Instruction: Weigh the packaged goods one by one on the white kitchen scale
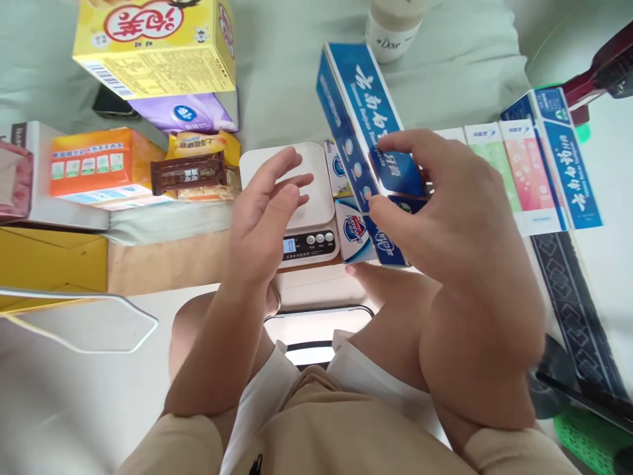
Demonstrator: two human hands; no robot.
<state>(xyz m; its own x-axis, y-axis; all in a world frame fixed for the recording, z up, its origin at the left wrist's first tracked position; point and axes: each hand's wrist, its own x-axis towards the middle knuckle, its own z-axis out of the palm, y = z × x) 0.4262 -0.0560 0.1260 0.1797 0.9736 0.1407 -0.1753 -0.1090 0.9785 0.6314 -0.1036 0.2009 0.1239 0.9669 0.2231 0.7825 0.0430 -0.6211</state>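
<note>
My right hand (455,211) grips the near end of a long blue toothpaste box (368,105), thumb on one side and fingers on the other. The box slants away from me, its far end close to a Dove jar. Over a white kitchen scale (306,211) hovers my left hand (260,227), fingers apart and nothing in them. The scale's display (289,246) reads 0, and its plate is partly hidden by that hand. Beside the scale, a Safeguard soap box (352,227) and another blue box (386,245) lie partly under the toothpaste box in my view.
To the left are a yellow carton (158,59), a purple tissue pack (182,112), an orange box (93,165) and a brown snack bar (188,173). Behind stands the Dove jar (393,30). On the right are a pink box (527,171) and another blue toothpaste box (568,165).
</note>
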